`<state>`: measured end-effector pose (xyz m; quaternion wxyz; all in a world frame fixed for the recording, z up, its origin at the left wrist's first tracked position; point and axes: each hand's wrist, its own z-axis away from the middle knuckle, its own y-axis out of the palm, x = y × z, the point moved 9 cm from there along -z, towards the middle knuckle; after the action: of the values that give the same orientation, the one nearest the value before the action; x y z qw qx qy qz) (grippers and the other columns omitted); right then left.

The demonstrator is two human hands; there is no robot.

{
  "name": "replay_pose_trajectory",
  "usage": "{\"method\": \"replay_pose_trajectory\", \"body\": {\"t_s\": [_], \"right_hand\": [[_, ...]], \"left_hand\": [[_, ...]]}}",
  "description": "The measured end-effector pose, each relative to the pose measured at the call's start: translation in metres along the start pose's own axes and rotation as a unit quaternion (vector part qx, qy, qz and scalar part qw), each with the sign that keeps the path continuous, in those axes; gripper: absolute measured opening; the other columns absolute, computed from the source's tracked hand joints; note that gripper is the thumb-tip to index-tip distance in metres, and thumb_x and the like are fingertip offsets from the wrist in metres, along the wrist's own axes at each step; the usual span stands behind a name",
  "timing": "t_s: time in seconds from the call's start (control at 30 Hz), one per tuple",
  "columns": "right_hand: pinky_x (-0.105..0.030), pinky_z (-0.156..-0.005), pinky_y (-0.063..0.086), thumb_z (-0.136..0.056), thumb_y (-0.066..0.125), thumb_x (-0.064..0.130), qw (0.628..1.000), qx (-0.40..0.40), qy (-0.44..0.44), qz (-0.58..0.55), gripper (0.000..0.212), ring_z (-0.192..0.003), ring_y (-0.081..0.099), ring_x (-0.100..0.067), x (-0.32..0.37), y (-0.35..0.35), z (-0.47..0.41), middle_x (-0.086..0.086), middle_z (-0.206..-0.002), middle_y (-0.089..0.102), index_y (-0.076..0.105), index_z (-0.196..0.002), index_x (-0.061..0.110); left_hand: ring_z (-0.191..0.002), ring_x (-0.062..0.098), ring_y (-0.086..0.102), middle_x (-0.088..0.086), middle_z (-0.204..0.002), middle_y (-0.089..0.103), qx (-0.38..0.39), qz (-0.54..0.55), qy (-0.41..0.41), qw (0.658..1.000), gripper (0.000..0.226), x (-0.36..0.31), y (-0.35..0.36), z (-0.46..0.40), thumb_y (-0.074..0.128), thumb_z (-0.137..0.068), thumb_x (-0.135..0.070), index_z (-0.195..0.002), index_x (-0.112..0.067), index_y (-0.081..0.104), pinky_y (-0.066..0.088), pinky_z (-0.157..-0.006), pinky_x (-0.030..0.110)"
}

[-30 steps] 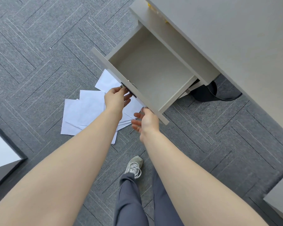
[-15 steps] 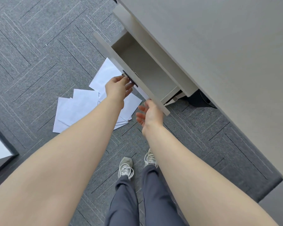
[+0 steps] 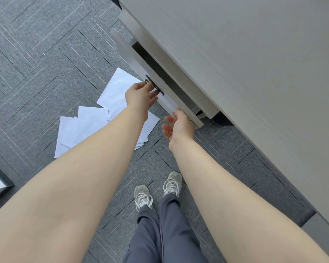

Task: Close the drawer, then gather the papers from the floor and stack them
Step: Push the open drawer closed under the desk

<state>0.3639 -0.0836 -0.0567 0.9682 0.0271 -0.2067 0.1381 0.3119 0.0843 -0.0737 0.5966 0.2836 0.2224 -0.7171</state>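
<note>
Drawer (image 3: 141, 59) now nearly shut; left hand (image 3: 140, 95) pinches its handle (image 3: 153, 86), right hand (image 3: 179, 126) relaxed against the front, papers (image 3: 95, 122) still scattered below the fingers.

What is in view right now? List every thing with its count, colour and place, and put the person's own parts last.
drawer: one, light grey, under the desk, nearly shut with a narrow gap left
drawer handle: one, dark metal, on the drawer front
desk: one, light grey top, upper right
papers: several overlapping sheets, white, on the carpet left of the drawer
carpet: grey tiles with line pattern, the floor
dark object: one, black, on the floor under the desk, mostly hidden
shoes: two, grey with white laces, bottom centre
trousers: grey, bottom centre
left hand: grips the drawer handle
right hand: open, at the drawer front's near end
</note>
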Motion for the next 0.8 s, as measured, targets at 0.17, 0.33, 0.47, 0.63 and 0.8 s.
{"method": "replay_pose_trajectory", "body": {"t_s": [0.17,0.33,0.47,0.63,0.8], "right_hand": [[-0.023,-0.050,0.044,-0.091,0.056,0.026,1.000,-0.015,-0.012,-0.012,0.015,-0.050,0.054,-0.014,0.010,-0.002,-0.004,-0.001,-0.077,0.066,0.059,-0.080,0.016],[-0.020,-0.048,0.043,-0.094,0.053,0.026,0.999,-0.026,-0.018,-0.013,0.015,-0.050,0.054,-0.014,0.020,-0.004,-0.009,-0.002,-0.084,0.068,0.059,-0.083,0.016],[-0.019,-0.049,0.045,-0.097,0.049,0.020,0.999,-0.033,-0.024,-0.001,0.017,-0.056,0.056,-0.015,0.028,-0.005,-0.013,-0.002,-0.086,0.070,0.059,-0.084,0.018],[-0.021,-0.054,0.047,-0.101,0.041,0.018,0.999,-0.038,-0.022,-0.008,0.024,-0.060,0.056,-0.014,0.031,-0.006,-0.015,-0.002,-0.090,0.071,0.059,-0.085,0.018],[-0.021,-0.055,0.048,-0.102,0.040,0.018,0.999,-0.042,-0.020,-0.025,0.025,-0.058,0.057,-0.013,0.032,-0.006,-0.019,-0.001,-0.086,0.072,0.059,-0.086,0.017]], "left_hand": [[-0.089,0.023,0.074,0.008,-0.102,0.067,0.014,0.010,0.001,1.000,0.005,-0.001,0.011,-0.004,0.059,-0.091,-0.011,-0.093,-0.013,0.055,0.058,-0.068,0.024],[-0.091,0.024,0.073,0.006,-0.101,0.068,0.026,0.021,0.002,0.999,0.007,-0.003,0.022,-0.004,0.060,-0.091,-0.012,-0.095,-0.013,0.055,0.057,-0.074,0.027],[-0.079,0.021,0.073,0.003,-0.092,0.067,0.029,0.028,0.001,0.999,0.007,-0.006,0.031,-0.005,0.058,-0.091,-0.010,-0.089,-0.014,0.054,0.057,-0.072,0.026],[-0.070,0.017,0.072,0.001,-0.087,0.066,0.019,0.035,0.001,0.999,0.009,-0.004,0.034,-0.006,0.058,-0.091,-0.009,-0.086,-0.015,0.054,0.057,-0.067,0.025],[-0.068,0.017,0.071,0.002,-0.087,0.065,0.021,0.029,0.008,0.999,0.010,-0.007,0.036,-0.008,0.057,-0.091,-0.007,-0.085,-0.014,0.054,0.056,-0.067,0.025]]}}
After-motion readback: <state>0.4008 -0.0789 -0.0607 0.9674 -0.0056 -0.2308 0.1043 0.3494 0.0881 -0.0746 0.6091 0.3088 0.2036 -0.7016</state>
